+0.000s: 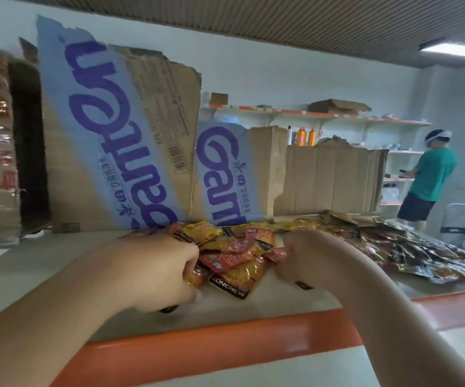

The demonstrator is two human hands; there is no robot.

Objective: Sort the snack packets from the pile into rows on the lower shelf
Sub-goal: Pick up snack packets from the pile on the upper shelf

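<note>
Digging both hands into the loose pile of yellow and red foil snack packets (234, 255) on the cream lower shelf with the orange front lip (225, 339). My left hand (153, 269) has its fingers curled round a few packets at the pile's left edge, and a dark packet corner pokes out underneath. My right hand (306, 258) sits knuckles-up at the pile's right edge. Its fingers are tucked out of view with a dark corner showing below, so I can't tell if they clamp anything. No tidy rows visible, so sorting looks early. Dark brown and gold foil packets (410, 247) are heaped just right of the pile.

Risks:
- Slick foil slips from a bunched grip and drops over the orange lip.
- Neighbouring packets get dragged along, mixing the two heaps.
- A hand knocks the torn brown cardboard sheets with blue lettering (108, 141) leaning right behind the pile.
</note>
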